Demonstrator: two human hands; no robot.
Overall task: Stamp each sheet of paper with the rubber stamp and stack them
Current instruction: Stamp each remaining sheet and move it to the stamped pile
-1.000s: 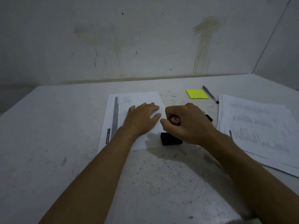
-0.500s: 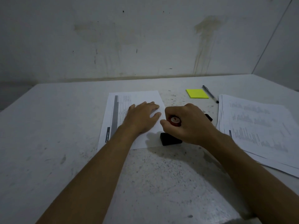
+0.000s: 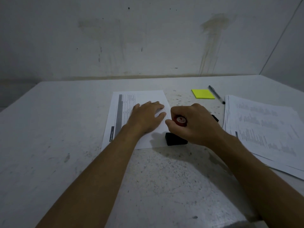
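Barely shifted since a second ago: left hand (image 3: 146, 118) flat, fingers straight, pressing the printed sheet (image 3: 130, 104) onto the table (image 3: 54, 129). Right hand (image 3: 195, 124) curled tight around the red-capped rubber stamp (image 3: 181, 120), black base planted just beyond the left thumb tip at the sheet's near right corner. Stacked to the right of the gripping fingers, a pile of papers (image 3: 266, 129). Beyond the knuckles, a yellow sticky pad (image 3: 203, 93) beside a pen (image 3: 216, 94).

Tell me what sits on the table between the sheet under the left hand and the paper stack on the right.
In the head view, the right hand gripping the rubber stamp lies between the sheet and the paper stack; a dark object peeks behind it.
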